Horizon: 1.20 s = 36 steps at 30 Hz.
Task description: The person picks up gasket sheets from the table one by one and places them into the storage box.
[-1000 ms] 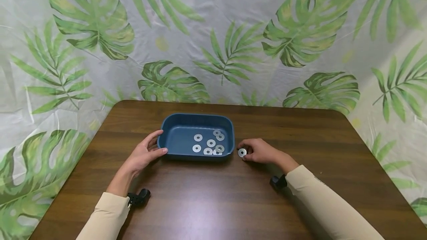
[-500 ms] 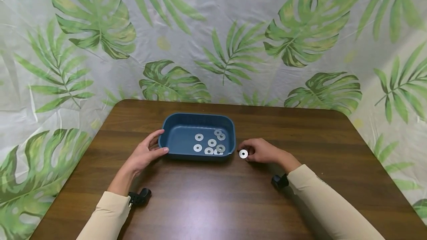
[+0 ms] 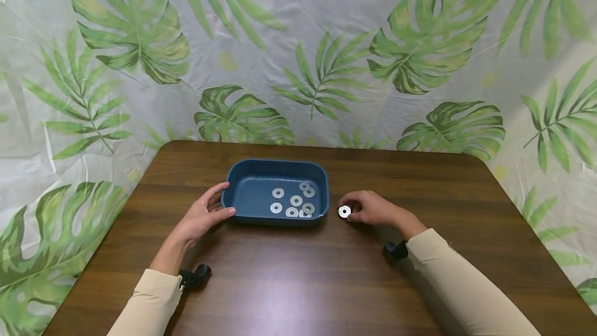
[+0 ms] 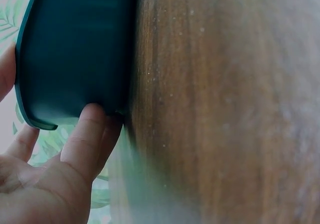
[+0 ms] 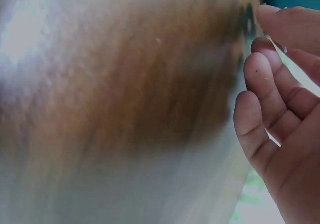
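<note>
A blue plastic bin [image 3: 254, 198] sits on the table with several flat metal washers [image 3: 296, 200] lying loose on its floor, mostly in the right half. My left hand [image 3: 196, 217] holds the bin's left end, thumb at the front corner and fingers along the end wall. The left wrist view shows fingertips of that hand [image 4: 60, 169] against the bin's dark outer wall [image 4: 75, 48]. Just right of the bin, my right hand [image 3: 370, 208] pinches a washer [image 3: 349, 211] between thumb and fingers, its face toward the head camera. Its other fingers curl loosely in the right wrist view.
The brown wooden table [image 3: 289, 284] has rounded far corners. Behind it hangs a white cloth [image 3: 326, 14] printed with green leaves. A black wrist camera [image 3: 395, 251] is strapped on the right wrist, another [image 3: 196, 277] on the left.
My right hand has moved slightly right, away from the bin, with the washer still pinched. The left hand and bin hold their place.
</note>
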{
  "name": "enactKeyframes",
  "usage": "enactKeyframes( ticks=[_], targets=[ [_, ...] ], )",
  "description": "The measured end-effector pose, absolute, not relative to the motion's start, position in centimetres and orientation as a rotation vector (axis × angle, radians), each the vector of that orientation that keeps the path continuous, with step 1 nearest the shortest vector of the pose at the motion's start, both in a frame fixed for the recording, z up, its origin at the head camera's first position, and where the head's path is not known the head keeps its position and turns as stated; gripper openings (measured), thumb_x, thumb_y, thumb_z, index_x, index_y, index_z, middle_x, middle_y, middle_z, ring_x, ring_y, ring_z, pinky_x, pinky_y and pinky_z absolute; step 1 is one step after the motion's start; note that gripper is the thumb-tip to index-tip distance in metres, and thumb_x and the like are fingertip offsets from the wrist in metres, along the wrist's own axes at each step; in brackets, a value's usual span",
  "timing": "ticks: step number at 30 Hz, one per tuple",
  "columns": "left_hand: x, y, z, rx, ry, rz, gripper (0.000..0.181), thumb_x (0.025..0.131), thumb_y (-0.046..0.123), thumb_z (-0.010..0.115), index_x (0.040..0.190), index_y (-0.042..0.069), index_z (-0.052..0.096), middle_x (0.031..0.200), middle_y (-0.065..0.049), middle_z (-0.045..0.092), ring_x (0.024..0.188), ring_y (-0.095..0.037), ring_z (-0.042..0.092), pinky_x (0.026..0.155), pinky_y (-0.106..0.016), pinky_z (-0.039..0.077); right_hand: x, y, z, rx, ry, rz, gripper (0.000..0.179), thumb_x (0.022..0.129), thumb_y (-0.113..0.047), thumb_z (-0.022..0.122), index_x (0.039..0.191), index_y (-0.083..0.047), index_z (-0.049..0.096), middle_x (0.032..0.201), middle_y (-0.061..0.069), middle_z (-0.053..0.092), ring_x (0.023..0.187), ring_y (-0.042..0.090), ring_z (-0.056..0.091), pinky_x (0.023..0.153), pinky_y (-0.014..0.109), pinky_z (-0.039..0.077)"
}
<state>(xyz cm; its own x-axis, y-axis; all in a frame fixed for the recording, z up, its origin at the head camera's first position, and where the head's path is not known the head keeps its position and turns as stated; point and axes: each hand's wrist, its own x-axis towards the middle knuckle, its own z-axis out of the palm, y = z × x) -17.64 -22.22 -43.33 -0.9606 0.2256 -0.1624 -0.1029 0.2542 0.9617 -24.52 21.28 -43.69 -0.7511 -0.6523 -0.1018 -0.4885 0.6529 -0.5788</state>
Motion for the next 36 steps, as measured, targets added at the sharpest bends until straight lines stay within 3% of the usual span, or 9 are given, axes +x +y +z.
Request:
enactKeyframes(
  ticks=[9, 15, 22, 29, 36],
  targets=[
    [-17.6, -22.3, -43.4, 0.111, 2.254, 1.768, 0.075, 0.096, 0.018, 0.065, 0.158, 0.015, 0.022, 0.166, -0.021, 0.014, 0.146, -0.046, 0.033, 0.112, -0.050, 0.040, -25.0, 21.7, -41.9, -0.863, 2.608, -0.839, 0.033, 0.087, -0.004, 0.071, 0.120, -0.004, 0.067, 0.107, 0.007, 0.071, 0.088, 0.013, 0.062, 0.079, 0.028, 0.053],
    [-17.6, -22.3, -43.4, 0.120, 2.270, 1.764, 0.075, 0.096, 0.018, 0.065, 0.158, 0.015, 0.023, 0.166, -0.021, 0.014, 0.145, -0.046, 0.033, 0.113, -0.054, 0.039, -25.8, 21.7, -40.3, -0.857, 2.639, -0.905, 0.032, 0.087, -0.006, 0.073, 0.118, -0.008, 0.067, 0.102, 0.006, 0.070, 0.087, 0.015, 0.063, 0.083, 0.035, 0.055],
    [-17.5, -22.3, -43.3, 0.104, 2.260, 1.768, 0.075, 0.096, 0.017, 0.065, 0.158, 0.015, 0.022, 0.166, -0.021, 0.015, 0.145, -0.046, 0.034, 0.110, -0.044, 0.044, -26.7, 21.1, -38.7, -0.866, 2.644, -1.008, 0.034, 0.087, -0.003, 0.073, 0.120, -0.006, 0.067, 0.106, 0.011, 0.070, 0.093, 0.020, 0.065, 0.087, 0.042, 0.057],
    [-17.4, -22.4, -43.4, 0.111, 2.276, 1.769, 0.075, 0.096, 0.018, 0.065, 0.158, 0.015, 0.023, 0.166, -0.022, 0.016, 0.146, -0.047, 0.032, 0.113, -0.055, 0.038, -27.7, 19.4, -37.8, -0.860, 2.649, -1.062, 0.034, 0.090, -0.008, 0.071, 0.124, -0.007, 0.065, 0.106, 0.009, 0.070, 0.094, 0.020, 0.064, 0.086, 0.038, 0.053],
    [-17.5, -22.3, -43.5, 0.122, 2.279, 1.768, 0.074, 0.096, 0.018, 0.065, 0.158, 0.014, 0.024, 0.166, -0.022, 0.015, 0.145, -0.048, 0.032, 0.113, -0.055, 0.038, -28.3, 17.2, -36.9, -0.846, 2.627, -1.107, 0.034, 0.092, -0.012, 0.070, 0.125, -0.009, 0.065, 0.112, 0.009, 0.068, 0.099, 0.023, 0.062, 0.090, 0.041, 0.052]
  ],
)
